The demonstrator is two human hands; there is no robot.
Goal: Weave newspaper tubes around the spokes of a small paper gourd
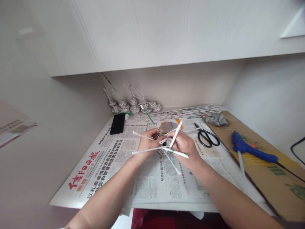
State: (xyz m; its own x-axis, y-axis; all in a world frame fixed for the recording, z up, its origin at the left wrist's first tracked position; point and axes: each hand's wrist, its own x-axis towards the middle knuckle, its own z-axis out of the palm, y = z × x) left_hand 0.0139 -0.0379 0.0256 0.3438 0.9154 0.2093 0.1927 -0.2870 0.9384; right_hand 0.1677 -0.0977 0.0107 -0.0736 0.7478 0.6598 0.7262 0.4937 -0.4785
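Over the newspaper, both hands hold a small woven piece [160,152] made of rolled paper tubes. Several white and green paper tubes fan out from it in different directions. My left hand [148,142] is closed round its left side, with the fingertips partly hidden by the tubes. On the opposite side, my right hand [184,143] pinches the piece near the base of an upright white paper tube [176,135]. A green-wrapped tube [151,121] points away toward the back. The middle of the weave is dark and mostly covered by fingers.
Newspaper [152,187] covers the table. Woven gourd shapes [135,106] line the back left, near a black phone [117,124]. Long paper tubes [186,111] lie along the back. Black scissors [207,138] and a blue glue gun [254,151] on cardboard [274,190] are at right.
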